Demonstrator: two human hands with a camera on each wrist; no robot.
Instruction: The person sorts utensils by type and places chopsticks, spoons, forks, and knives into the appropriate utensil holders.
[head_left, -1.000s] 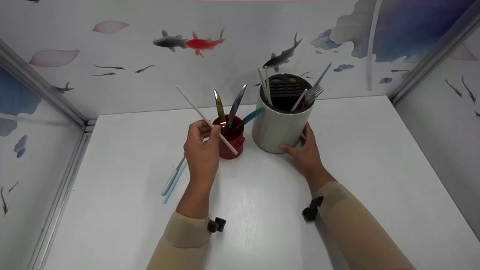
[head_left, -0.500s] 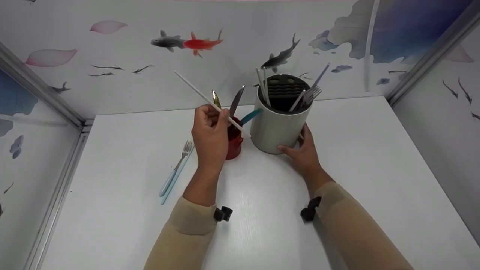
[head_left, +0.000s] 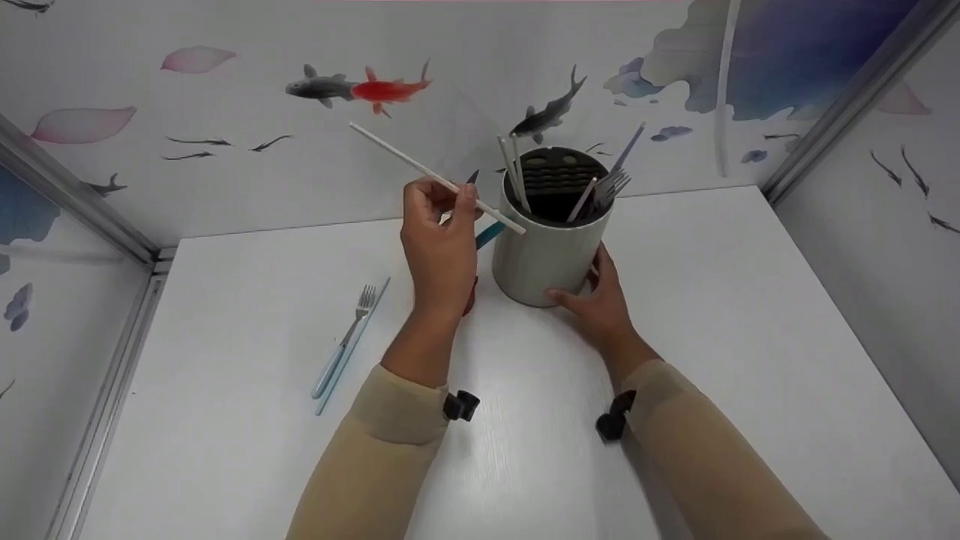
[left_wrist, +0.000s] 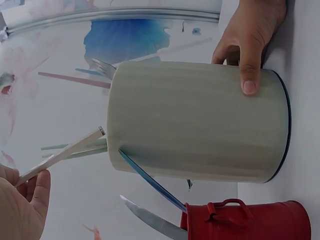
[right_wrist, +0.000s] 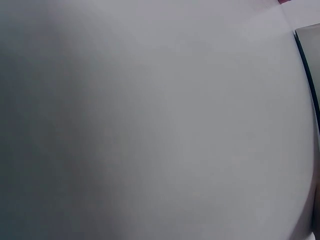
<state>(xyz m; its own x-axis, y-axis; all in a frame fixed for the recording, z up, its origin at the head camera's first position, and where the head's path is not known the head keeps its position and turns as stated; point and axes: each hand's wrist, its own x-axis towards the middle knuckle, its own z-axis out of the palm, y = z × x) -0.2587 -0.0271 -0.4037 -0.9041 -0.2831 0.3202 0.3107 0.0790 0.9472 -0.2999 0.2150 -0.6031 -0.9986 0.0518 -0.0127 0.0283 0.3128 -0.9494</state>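
My left hand [head_left: 441, 244] pinches a white chopstick [head_left: 397, 153] between thumb and fingers. It slants, its lower end overlapping the rim of a cream utensil holder [head_left: 547, 259] in the head view; the left wrist view shows that end just above the rim. Low on the holder's right side, my right hand [head_left: 600, 304] grips it with the thumb in front. Two pale chopsticks [head_left: 515, 169], a fork [head_left: 613, 187] and thin handles stick out of the holder. Behind my left hand, a red cup [left_wrist: 250, 222] is mostly hidden in the head view.
The red cup bears a knife [left_wrist: 150, 217] and a teal-handled utensil [left_wrist: 152, 181] leaning toward the holder. Left on the white table [head_left: 225, 375] lie a blue-handled fork [head_left: 346, 341] and a light blue chopstick [head_left: 352, 346]. A patterned wall [head_left: 247, 180] stands behind.
My left hand has risen and moved right with the chopstick, from beside the red cup to in front of it and near the holder's rim. My right hand keeps its grip on the holder.
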